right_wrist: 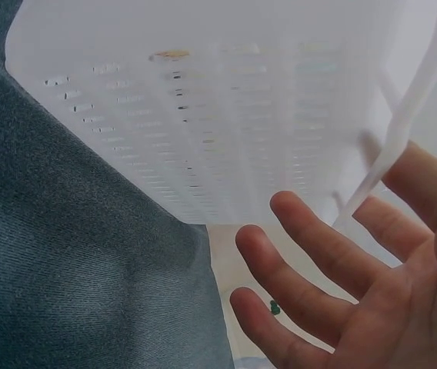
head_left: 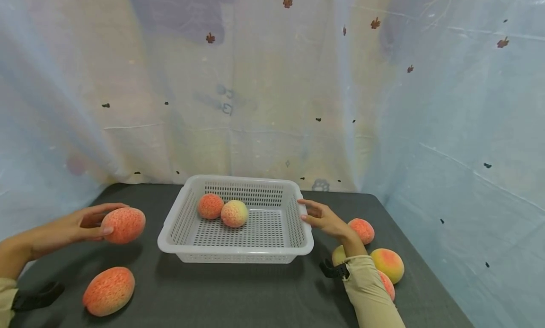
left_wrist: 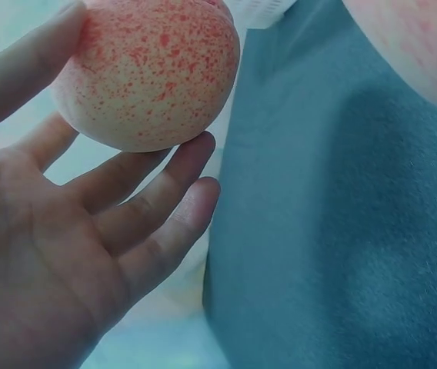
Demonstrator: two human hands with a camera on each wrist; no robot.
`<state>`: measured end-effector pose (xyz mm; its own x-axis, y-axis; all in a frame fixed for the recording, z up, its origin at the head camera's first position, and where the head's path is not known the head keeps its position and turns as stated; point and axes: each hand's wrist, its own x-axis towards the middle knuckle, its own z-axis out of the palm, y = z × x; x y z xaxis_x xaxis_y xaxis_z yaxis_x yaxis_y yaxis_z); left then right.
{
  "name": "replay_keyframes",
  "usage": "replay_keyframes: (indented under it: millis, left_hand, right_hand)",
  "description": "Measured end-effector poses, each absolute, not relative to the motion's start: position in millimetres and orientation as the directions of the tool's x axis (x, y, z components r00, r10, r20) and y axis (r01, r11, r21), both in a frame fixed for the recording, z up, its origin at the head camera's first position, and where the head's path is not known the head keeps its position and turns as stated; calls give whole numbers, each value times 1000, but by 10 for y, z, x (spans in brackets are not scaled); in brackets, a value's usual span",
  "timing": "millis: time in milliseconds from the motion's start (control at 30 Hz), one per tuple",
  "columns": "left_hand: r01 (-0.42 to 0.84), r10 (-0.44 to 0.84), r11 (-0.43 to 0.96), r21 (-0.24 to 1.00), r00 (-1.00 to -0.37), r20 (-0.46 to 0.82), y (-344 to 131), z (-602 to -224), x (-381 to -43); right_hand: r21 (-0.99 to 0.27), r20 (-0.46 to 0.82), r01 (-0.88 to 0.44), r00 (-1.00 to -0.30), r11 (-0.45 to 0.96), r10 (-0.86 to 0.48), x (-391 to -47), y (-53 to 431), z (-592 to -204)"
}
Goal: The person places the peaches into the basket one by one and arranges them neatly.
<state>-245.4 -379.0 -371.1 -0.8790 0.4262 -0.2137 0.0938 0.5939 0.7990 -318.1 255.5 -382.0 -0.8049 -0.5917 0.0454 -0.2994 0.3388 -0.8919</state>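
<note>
My left hand (head_left: 91, 221) holds a red-speckled peach (head_left: 124, 225) between thumb and fingers, raised above the table. In the left wrist view this peach (left_wrist: 153, 73) shows a pale underside, with the fingertips against it. Below that hand, another peach (head_left: 109, 291) lies on the table. A white plastic basket (head_left: 236, 250) stands in the middle, with two peaches, one red (head_left: 210, 206) and one paler (head_left: 234, 213), side by side inside. My right hand (head_left: 325, 219) holds the basket's right rim; in the right wrist view, the other fingers (right_wrist: 311, 307) spread outside its slotted wall (right_wrist: 203, 115).
Several more fruits lie right of the basket, among them a red one (head_left: 362, 230) and a yellow-red one (head_left: 387, 265), some partly hidden by the right forearm. The dark table (head_left: 238, 295) is backed by hanging plastic sheeting (head_left: 255, 82), which also closes the right side.
</note>
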Motion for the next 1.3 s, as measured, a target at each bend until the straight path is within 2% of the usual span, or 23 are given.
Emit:
replay_keyframes:
  millis: [367,667,933,1300]
  left_hand:
    - [187,381,640,745,-919,-96,-3700,-3615,-2455]
    - [216,344,653,726,-939,-31,-3601,-3485,-2448]
    - [229,359,605,762,-933,-5,-3420,-3425,-2454]
    - [329,406,576,749,-910,87,-3039,-3286,-2503]
  right_hand:
    - [-888,54,-311,-803,340,-593,-3185,2551,-3828]
    - [-890,56,-311,-801,334,-595,-3200,2558,-3829]
    - [-886,32,-289,-818,362,-574,-3185,2554,-3847]
    - [-874,63,-332,-801,355,-596,-3186,2567,-3836]
